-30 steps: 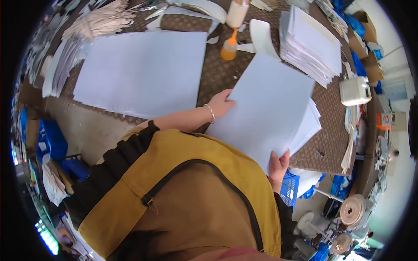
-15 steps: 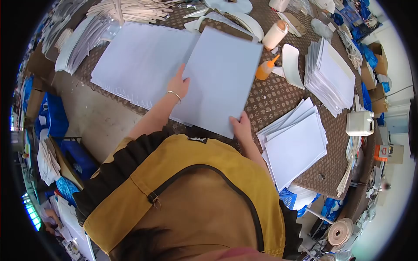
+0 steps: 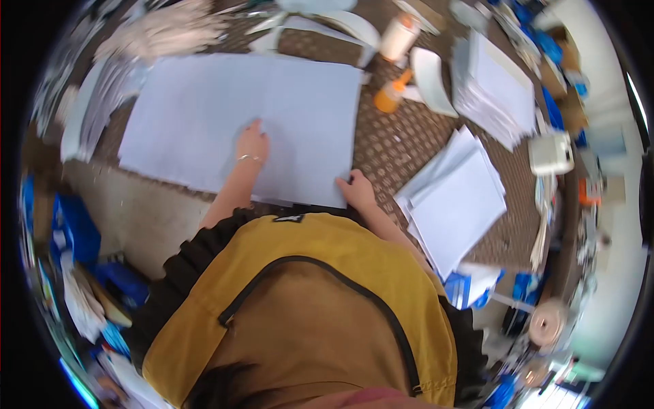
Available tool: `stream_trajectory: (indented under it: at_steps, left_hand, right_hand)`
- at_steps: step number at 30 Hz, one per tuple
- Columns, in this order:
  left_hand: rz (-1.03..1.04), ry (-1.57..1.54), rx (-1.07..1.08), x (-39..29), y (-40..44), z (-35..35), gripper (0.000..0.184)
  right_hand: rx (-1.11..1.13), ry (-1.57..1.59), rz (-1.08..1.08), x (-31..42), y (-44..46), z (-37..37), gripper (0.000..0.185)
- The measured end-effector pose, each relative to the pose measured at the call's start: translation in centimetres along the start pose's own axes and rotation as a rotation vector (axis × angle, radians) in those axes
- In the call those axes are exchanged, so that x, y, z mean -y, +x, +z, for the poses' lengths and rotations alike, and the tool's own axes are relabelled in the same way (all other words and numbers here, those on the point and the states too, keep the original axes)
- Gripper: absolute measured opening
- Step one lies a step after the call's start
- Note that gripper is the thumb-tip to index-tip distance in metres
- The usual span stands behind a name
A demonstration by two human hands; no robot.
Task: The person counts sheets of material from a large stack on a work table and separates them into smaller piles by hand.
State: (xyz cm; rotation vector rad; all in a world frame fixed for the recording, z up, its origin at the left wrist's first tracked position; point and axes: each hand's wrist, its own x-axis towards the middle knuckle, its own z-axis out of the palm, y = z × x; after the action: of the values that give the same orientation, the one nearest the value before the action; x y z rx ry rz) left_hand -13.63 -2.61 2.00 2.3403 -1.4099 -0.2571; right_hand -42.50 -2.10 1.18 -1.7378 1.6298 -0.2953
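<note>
A large white sheet [image 3: 310,123] lies on the table, its left side meeting a wide spread of white sheets [image 3: 184,116]. My left hand [image 3: 253,144], with a bangle at the wrist, rests on the paper near that meeting line, fingers stretched out and pointing away from me. At the near right corner of the sheet, my right hand [image 3: 356,189] grips the edge between thumb and fingers. To its right is a loose, fanned pile of white sheets [image 3: 460,208]. An orange-tipped glue bottle [image 3: 390,95] stands beyond the sheet's right edge.
A thicker paper stack [image 3: 497,88] sits at the far right, near a white jug [image 3: 552,153]. A cone of thread [image 3: 400,35] and curved white pieces [image 3: 434,80] lie toward the back. Pale strips [image 3: 160,31] are heaped at the far left of the brown patterned table [image 3: 388,146].
The large sheet, tilted before, now lies flatter and in line with the spread on its left. Both hands moved with it, and the camera view has shifted and blurred.
</note>
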Motion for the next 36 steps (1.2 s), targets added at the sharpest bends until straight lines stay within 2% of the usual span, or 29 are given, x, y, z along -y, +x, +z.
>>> stream_trajectory:
  at_steps: [2, 3, 5, 6, 8, 9, 11, 12, 13, 14, 15, 18, 20, 21, 24, 25, 28, 29, 31, 32, 34, 35, 36]
  left_hand:
    - [0.138, 0.005, -0.110, 1.2, 0.5, 1.7, 0.037]
    - [0.161, 0.076, -0.126, 1.5, 0.7, 2.2, 0.036]
    - [0.256, 0.127, -0.216, -0.1, -0.4, 0.7, 0.035]
    - [0.304, 0.113, -0.190, -1.2, -1.2, 0.4, 0.035]
    - [0.413, 0.142, -0.299, -2.9, -2.1, 0.1, 0.034]
    - [0.431, 0.137, -0.291, -4.1, -2.2, 0.8, 0.034]
    - [0.639, -0.253, -0.068, -7.0, -2.9, 2.5, 0.033]
    - [0.648, -0.335, 0.071, -9.0, -3.7, 3.6, 0.032]
    - [0.655, -0.414, 0.208, -11.9, -4.6, 4.6, 0.032]
    - [0.550, -0.568, 0.444, -15.2, -5.8, 5.3, 0.029]
    - [0.605, -0.687, 0.571, -17.9, -6.8, 6.8, 0.029]
    - [0.665, -0.689, 0.902, -25.8, -9.4, 10.2, 0.039]
    - [0.624, -0.516, 1.048, -29.2, -10.5, 14.1, 0.051]
    - [0.632, -0.512, 1.047, -30.8, -11.2, 13.4, 0.051]
    - [0.102, -0.591, 1.305, -34.4, -13.2, 11.2, 0.063]
    - [0.105, -0.585, 1.304, -34.7, -13.7, 11.6, 0.063]
    - [0.515, -0.483, 1.054, -34.1, -15.4, 13.2, 0.072]
    - [0.507, -0.477, 1.050, -34.4, -15.9, 12.5, 0.072]
    - [0.666, -0.715, 1.148, -35.5, -17.0, 10.4, 0.075]
    - [0.653, -0.715, 1.135, -36.0, -17.6, 9.0, 0.075]
    - [0.821, -0.874, 1.216, -36.9, -18.4, 6.1, 0.073]
    - [0.810, -0.879, 1.195, -37.0, -18.4, 4.8, 0.073]
    - [0.889, -0.942, 1.257, -37.0, -18.3, 3.7, 0.073]
  right_hand:
    - [-0.111, 0.027, -0.054, -0.9, -1.2, -0.6, 0.029]
    - [-0.167, 0.031, 0.019, -1.8, -2.2, -1.9, 0.029]
    - [-0.116, 0.308, 0.070, -2.6, -4.3, -4.5, 0.023]
    - [-0.085, 0.451, 0.070, -3.2, -5.1, -5.2, 0.021]
    - [-0.413, 0.389, 0.012, -6.9, -6.8, -7.2, 0.019]
    - [-0.484, 0.441, 0.169, -8.2, -7.9, -9.3, 0.022]
    - [-0.651, 0.529, 0.446, -11.2, -10.3, -13.7, 0.026]
    - [-0.775, 0.453, 0.503, -14.8, -11.0, -14.8, 0.028]
    - [-0.861, 0.241, 0.575, -17.9, -12.0, -16.0, 0.032]
    - [-0.946, 0.134, 0.652, -19.8, -13.1, -16.9, 0.034]
    - [-1.029, 0.025, 0.727, -21.2, -13.8, -17.7, 0.037]
    - [-0.996, 0.070, 0.797, -25.7, -14.1, -18.2, 0.043]
    - [-0.986, 0.095, 0.832, -26.9, -13.9, -18.8, 0.047]
    - [-0.954, 0.074, 0.834, -27.1, -13.8, -18.7, 0.049]
    - [-0.891, 0.037, 0.838, -29.4, -13.7, -18.9, 0.054]
    - [-0.894, 0.109, 0.792, -30.9, -13.6, -18.5, 0.051]
    - [-0.880, 0.262, 0.704, -33.5, -13.9, -17.3, 0.044]
    - [-0.893, 0.403, 0.678, -32.8, -14.1, -17.8, 0.042]
    - [-0.906, 0.682, 0.616, -31.4, -14.8, -18.7, 0.038]
    - [-0.890, 0.682, 0.606, -31.2, -15.1, -18.9, 0.038]
    - [-0.825, 0.860, 0.655, -31.1, -16.2, -19.6, 0.035]
    - [-0.807, 0.855, 0.639, -31.0, -16.6, -19.8, 0.035]
    - [-0.818, 0.955, 0.572, -30.7, -17.0, -20.0, 0.034]
